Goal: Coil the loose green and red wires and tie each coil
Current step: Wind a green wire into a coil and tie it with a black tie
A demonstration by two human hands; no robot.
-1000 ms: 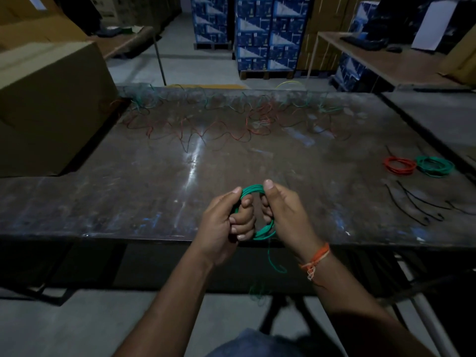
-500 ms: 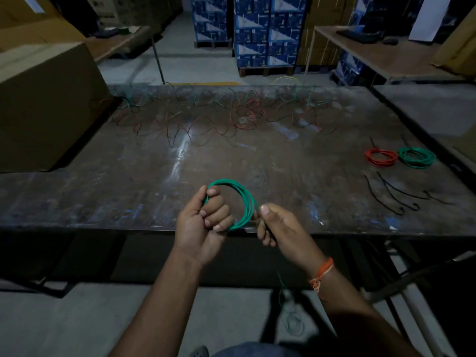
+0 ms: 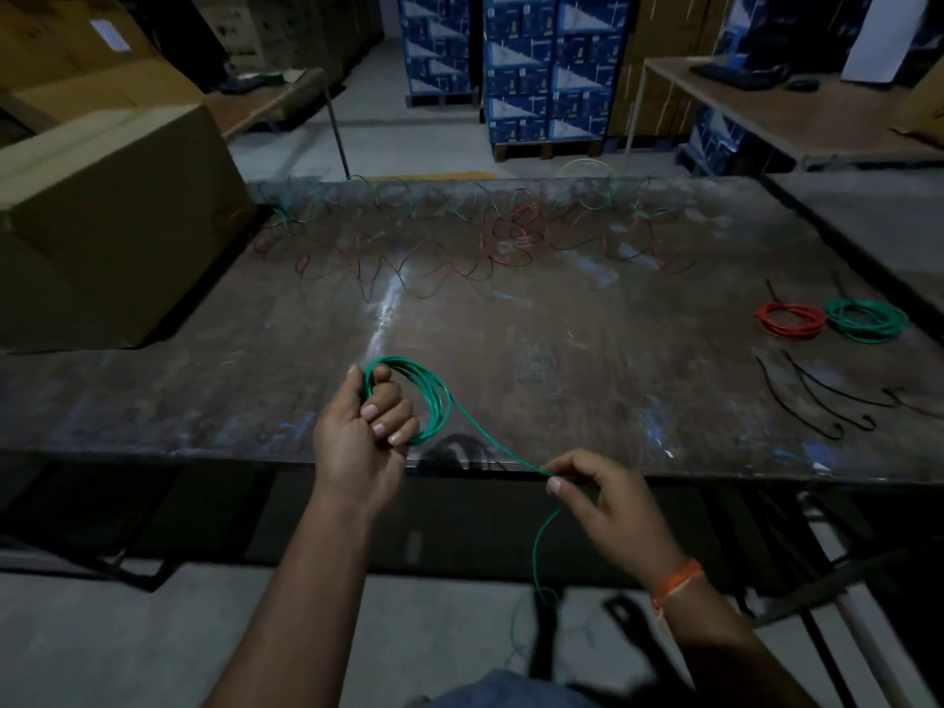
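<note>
My left hand (image 3: 365, 439) grips a green wire coil (image 3: 431, 396) of several loops just above the near edge of the dark metal table (image 3: 536, 350). From the coil a loose green strand (image 3: 490, 444) runs right to my right hand (image 3: 608, 508), which pinches it between thumb and fingers below the table edge. The strand's tail (image 3: 541, 559) hangs toward the floor. Tangled loose red and green wires (image 3: 459, 242) lie along the table's far side. A finished red coil (image 3: 789, 320) and a green coil (image 3: 866, 320) rest at the right.
Several black ties (image 3: 827, 401) lie near the right front of the table, beside the finished coils. A large cardboard box (image 3: 107, 222) stands at the table's left end. Another table (image 3: 797, 115) and stacked blue cartons (image 3: 546, 58) are behind.
My right hand left the coil and slid right and down along the strand, drawing it out. My left hand still holds the coil, now turned flatter toward the camera.
</note>
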